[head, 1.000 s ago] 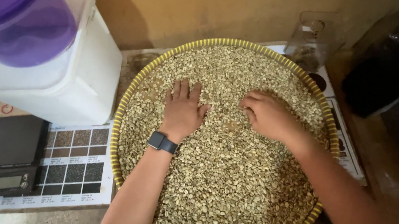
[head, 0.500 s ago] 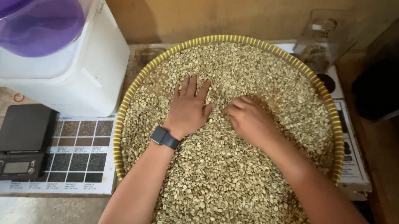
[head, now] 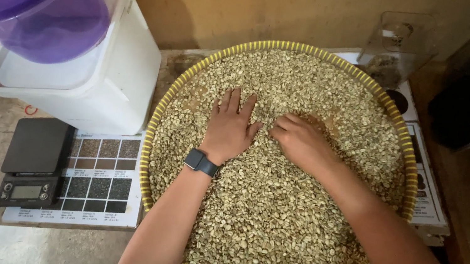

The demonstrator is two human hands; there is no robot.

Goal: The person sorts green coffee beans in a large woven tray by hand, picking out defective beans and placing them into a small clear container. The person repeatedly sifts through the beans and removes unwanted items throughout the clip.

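Over the last second both hands are closing together: left hand [head: 229, 126] flat and spread, right hand [head: 303, 142] cupped, raking pale beans [head: 269, 233] toward the woven tray [head: 152, 137]'s twelve o'clock.

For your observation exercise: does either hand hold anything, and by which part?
Nothing is visibly held. The left hand lies flat on the pale beans in the woven tray; the right hand rests curled, fingertips in them.

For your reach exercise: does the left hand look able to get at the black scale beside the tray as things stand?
Probably yes. The left hand lies flat on the beans, holding nothing, and the scale sits on the table on that same side, past the tray rim, with nothing standing between them.
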